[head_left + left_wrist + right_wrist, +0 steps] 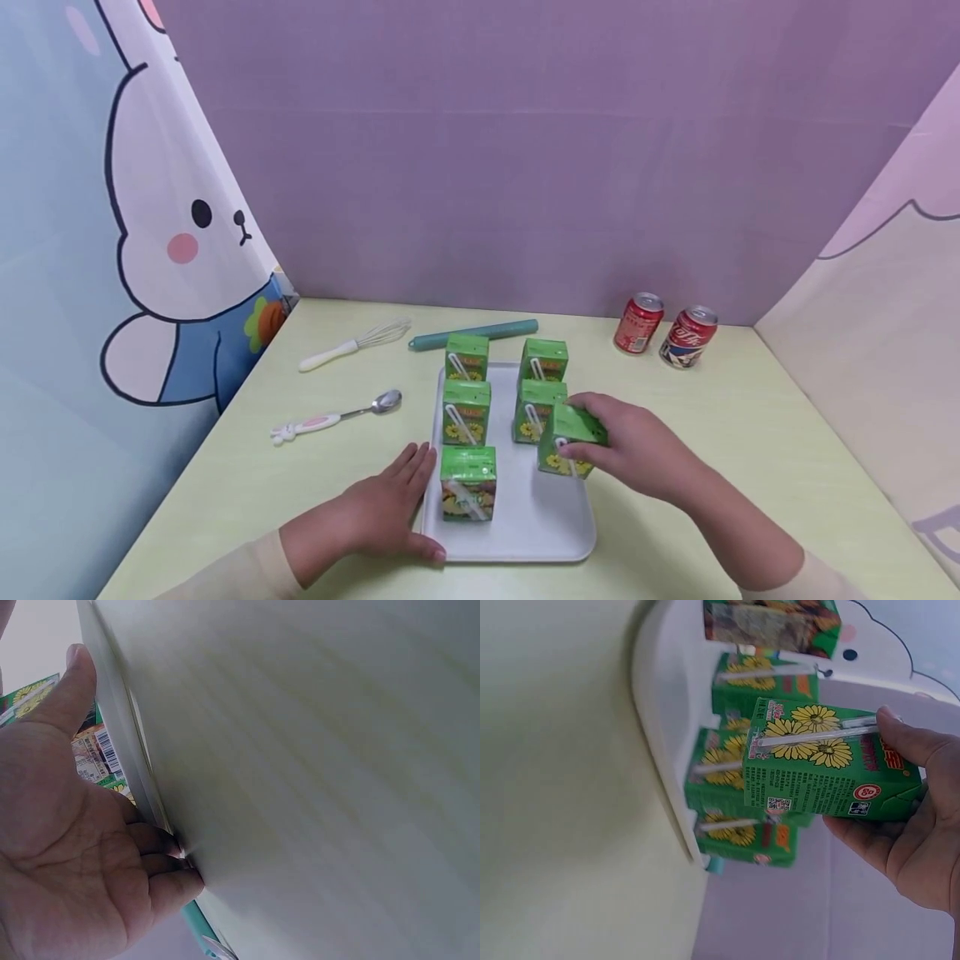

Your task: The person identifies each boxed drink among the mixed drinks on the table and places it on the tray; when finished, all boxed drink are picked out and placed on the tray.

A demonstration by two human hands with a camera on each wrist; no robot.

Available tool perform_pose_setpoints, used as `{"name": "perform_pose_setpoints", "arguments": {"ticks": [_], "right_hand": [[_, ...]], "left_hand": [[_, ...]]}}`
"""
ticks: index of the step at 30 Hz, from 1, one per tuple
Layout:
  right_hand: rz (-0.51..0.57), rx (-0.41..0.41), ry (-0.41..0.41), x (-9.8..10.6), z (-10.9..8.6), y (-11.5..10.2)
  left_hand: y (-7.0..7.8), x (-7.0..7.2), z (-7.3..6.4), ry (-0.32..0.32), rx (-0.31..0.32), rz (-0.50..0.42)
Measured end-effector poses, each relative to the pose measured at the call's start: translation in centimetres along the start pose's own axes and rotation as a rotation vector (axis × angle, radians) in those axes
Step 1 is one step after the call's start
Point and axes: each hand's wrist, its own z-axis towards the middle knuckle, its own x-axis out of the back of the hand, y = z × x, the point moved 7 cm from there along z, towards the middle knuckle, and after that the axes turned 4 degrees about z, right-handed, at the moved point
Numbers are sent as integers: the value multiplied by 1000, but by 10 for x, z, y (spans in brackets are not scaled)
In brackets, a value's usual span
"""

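Observation:
My right hand [637, 442] grips a green juice box [572, 440] with a straw on its front, thumb on the near side and fingers behind. In the right wrist view the held juice box [829, 761] shows yellow flowers and hangs above the tray. The white tray [525, 533] carries several similar boxes in two columns, among them a near-left box [468, 483], a middle-left box [466, 412] and a middle-right box [534, 410]. Against the tray's left edge rests my left hand [386, 508], thumb at the near corner; the left wrist view shows its fingertips touching the rim.
Left of the tray lie a spoon [337, 418] with a rabbit handle and a whisk [354, 346]. A teal rod [474, 334] lies behind the tray. Two red cans, one here [639, 323] and another can [687, 337], stand at the back right, before a purple backdrop [525, 167].

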Motion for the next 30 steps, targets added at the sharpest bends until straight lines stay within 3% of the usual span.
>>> {"name": "perform_pose_setpoints", "arguments": {"ticks": [7,15,30], "right_hand": [[10,1,-49,-28,3,-2],[33,17,-96,-46,5,1],[11,93,-129,-56,8,2]], "left_hand": [[0,-2,1,4,-6,-1],[0,-3,4,-5,-5,2],[-2,-3,3,2,-4,-3]]}}
